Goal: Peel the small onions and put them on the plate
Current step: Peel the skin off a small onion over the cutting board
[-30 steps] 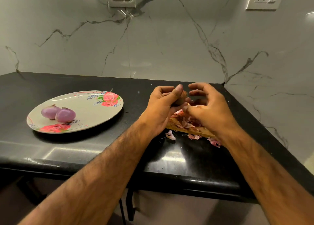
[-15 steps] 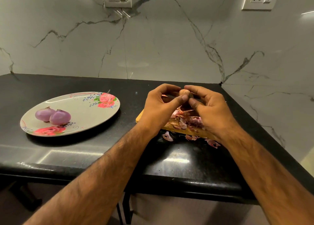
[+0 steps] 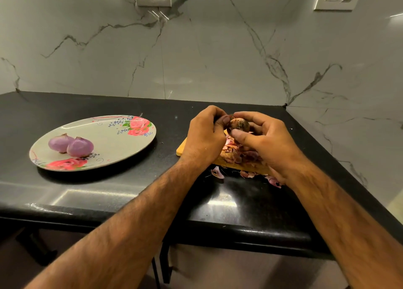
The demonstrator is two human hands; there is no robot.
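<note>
A small brown-skinned onion [image 3: 239,124] is held above the wooden board [image 3: 182,149], between both hands. My left hand [image 3: 205,138] pinches its left end with thumb and fingers. My right hand [image 3: 268,140] curls around its right side, thumb under it. Two peeled purple onions [image 3: 70,144] lie side by side on the left part of the floral plate [image 3: 122,144], which sits on the black counter to the left of my hands.
Pink onion skins [image 3: 234,153] are piled on the board, and a few loose pieces [image 3: 217,172] lie on the black counter [image 3: 109,192] in front of it. A marble wall stands behind and to the right. The counter's front edge is near my forearms.
My right hand has closed onto the onion and now holds it together with the left; the onion sits more in the open between the fingers. The plate and peeled onions have not moved.
</note>
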